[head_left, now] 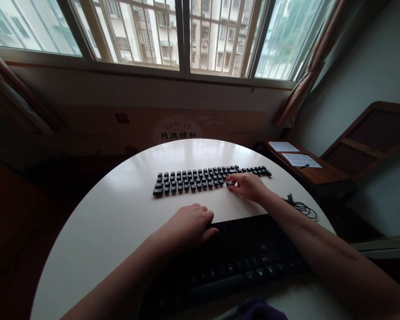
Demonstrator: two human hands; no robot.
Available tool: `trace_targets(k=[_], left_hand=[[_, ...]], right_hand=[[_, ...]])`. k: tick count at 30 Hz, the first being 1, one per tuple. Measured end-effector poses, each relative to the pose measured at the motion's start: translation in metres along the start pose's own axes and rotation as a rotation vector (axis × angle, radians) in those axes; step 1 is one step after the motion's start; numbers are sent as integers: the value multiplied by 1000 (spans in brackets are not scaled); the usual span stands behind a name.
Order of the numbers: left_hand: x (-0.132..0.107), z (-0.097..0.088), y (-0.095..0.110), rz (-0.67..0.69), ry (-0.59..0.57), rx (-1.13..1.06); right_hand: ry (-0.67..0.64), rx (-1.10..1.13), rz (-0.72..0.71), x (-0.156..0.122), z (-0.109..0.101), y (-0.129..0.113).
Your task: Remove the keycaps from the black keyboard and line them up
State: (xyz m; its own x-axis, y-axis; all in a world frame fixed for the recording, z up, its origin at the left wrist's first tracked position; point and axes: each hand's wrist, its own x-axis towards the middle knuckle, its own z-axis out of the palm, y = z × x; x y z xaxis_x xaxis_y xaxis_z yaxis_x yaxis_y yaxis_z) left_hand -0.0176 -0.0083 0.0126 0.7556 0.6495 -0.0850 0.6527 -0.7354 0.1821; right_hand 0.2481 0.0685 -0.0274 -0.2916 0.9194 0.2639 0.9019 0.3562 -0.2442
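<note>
Several black keycaps [200,178] lie in neat rows on the round white table [120,222]. My right hand [248,185] reaches to the right part of these rows, fingers pinched on one keycap there. A black keyboard [240,258] lies near me at the table's front, most of its keys removed. My left hand [188,226] rests with curled fingers on the keyboard's far left edge, gripping it.
A black cable [302,206] coils at the table's right edge. A low wooden stand with papers [300,160] is to the right, a wooden frame behind it. A window [183,35] and cardboard panel are beyond the table. Something purple [258,310] shows at the bottom.
</note>
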Motion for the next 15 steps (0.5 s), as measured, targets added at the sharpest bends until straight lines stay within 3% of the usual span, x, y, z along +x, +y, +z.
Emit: trace_targets(k=[15], left_hand=[[2, 2, -2, -25, -14, -19]], right_hand=[[67, 21, -4, 3, 9, 0]])
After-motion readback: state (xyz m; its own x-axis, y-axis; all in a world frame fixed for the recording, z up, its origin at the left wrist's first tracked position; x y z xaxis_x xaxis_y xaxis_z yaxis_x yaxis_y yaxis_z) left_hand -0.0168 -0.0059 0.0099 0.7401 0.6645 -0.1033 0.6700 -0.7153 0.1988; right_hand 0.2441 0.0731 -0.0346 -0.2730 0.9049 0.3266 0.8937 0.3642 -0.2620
